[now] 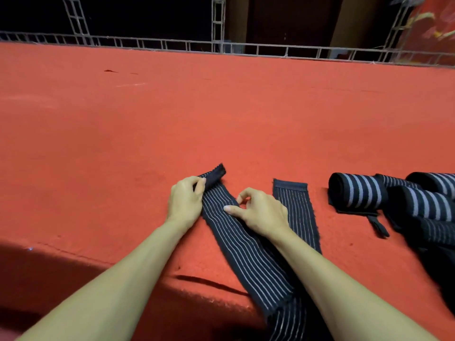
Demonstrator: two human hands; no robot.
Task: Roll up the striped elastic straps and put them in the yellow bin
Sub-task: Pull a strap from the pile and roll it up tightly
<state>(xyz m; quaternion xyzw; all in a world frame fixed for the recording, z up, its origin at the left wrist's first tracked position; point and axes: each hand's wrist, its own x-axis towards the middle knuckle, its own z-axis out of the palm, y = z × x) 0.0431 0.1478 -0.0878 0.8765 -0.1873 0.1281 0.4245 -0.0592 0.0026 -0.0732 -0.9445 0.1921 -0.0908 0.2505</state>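
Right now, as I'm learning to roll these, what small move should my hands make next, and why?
Probably roll the folded end one turn toward you: the left hand pinches it, only one fold is made, and the right hand touches the flat strap.
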